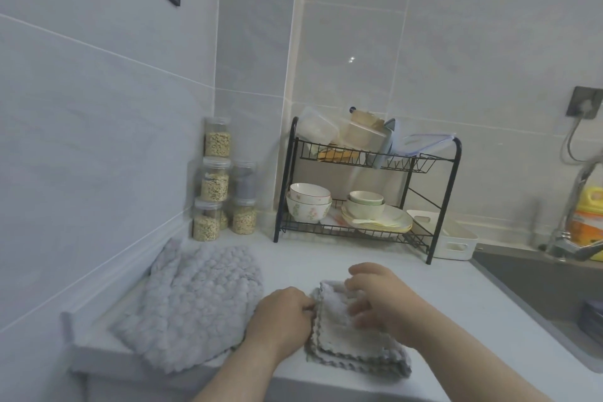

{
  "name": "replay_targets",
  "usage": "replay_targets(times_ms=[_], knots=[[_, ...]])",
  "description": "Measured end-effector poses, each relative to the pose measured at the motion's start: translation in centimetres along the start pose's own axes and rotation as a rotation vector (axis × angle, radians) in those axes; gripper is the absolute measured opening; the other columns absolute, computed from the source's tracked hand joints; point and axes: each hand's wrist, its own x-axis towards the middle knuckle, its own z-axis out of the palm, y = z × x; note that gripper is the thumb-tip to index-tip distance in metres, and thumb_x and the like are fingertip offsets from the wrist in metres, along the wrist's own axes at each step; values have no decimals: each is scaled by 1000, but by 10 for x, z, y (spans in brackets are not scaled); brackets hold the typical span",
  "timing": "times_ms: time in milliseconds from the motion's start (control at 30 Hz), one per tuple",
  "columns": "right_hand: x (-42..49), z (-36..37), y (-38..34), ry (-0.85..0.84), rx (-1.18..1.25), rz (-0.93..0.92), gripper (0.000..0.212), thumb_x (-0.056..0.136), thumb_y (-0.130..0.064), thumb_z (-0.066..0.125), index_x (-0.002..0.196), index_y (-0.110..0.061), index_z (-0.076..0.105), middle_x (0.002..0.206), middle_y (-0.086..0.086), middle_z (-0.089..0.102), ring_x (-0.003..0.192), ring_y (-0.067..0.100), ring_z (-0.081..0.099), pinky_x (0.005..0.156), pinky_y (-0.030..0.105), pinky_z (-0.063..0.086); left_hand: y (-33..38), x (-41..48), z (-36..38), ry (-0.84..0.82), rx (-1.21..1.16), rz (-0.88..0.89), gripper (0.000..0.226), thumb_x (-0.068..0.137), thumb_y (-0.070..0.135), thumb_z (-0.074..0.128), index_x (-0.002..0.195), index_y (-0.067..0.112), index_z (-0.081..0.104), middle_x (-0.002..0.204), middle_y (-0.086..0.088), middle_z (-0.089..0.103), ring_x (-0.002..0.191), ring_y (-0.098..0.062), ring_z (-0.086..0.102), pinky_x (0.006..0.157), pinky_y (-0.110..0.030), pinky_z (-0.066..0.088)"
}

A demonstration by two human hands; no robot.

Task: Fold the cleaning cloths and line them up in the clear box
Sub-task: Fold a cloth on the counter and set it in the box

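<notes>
**On the counter: cloth held mid-fold**

At the counter's (450,297) front edge, a folded grey cleaning cloth (342,336) w/ scalloped edges is laid flat, several layers stacked. Its left edge is pinched by the left hand (280,316), fingers curled. The right hand (381,300) is set on top of the cloth, fingers bent down onto it; whether a layer is gripped can't be told.

Just left, a heap of grey bubble-textured cloths (192,297) is spread unfolded, against the wall. Behind, in the corner, clear jars (215,199) of grains are stacked. A black 2-tier dish rack (452,186) is stood at centre: clear plastic containers (318,130) up top, bowls (308,202) & plates (388,222) below. A white basket (456,243) is set beside it; sink (538,284) & tap (577,186) at right.
</notes>
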Motion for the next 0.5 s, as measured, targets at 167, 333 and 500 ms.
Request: replay_targets(times_ms=[167, 333, 500], knots=[[2, -39, 31, 198, -627, -303, 30, 96, -19, 49, 124, -20, 61, 123, -1, 62, 109, 14, 57, 92, 22, 40, 3, -3, -3, 5, -163, -57, 29, 97, 30, 33, 95, 35, 61, 113, 15, 61, 105, -10, 56, 101, -40, 46], [7, -46, 75, 37, -883, -323, 51, 99, -45, 37, 148, -29, 33, 158, -8, 20, 145, 6, 19, 114, 18, 11, 16, -10, -6, -200, -113, 125, 47, 100, 47, 29, 146, 48, 20, 146, 35, -1, 139, 7, -6, 118, -35, 5], [19, -46, 89, 38, -940, -323, 76, 90, -69, 23, 152, -25, 21, 160, -7, 16, 147, 14, 16, 119, 34, 17, 19, -9, -5, -234, 115, 103, 46, 100, 35, 30, 145, 40, 31, 158, 16, 15, 146, -9, 12, 119, -32, 9]])
